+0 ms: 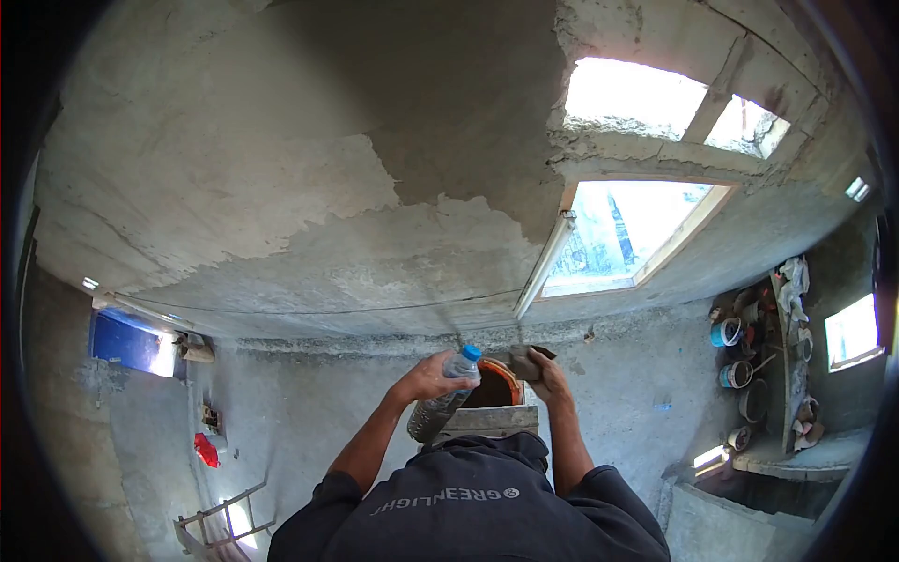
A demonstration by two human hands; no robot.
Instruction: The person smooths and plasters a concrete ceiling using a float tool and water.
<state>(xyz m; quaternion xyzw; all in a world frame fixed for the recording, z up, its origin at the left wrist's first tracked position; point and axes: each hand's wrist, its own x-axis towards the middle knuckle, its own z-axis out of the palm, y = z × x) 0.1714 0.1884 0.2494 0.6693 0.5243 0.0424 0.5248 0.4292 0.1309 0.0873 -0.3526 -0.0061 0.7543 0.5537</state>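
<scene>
A clear plastic bottle with a blue cap is gripped in my left hand. It is tilted, its cap toward the upper right, and its lower part looks dark. My right hand is closed on a grey-brown, block-like piece, whose exact kind I cannot make out. Between my hands is an orange-rimmed bucket with a dark brown inside. Weathered wooden boards lie just in front of my body, below the bucket in view.
Ahead rises a wall with a darker, damp-looking patch and a framed window at right. Several buckets stand far right. A red object and a ladder-like frame are at left.
</scene>
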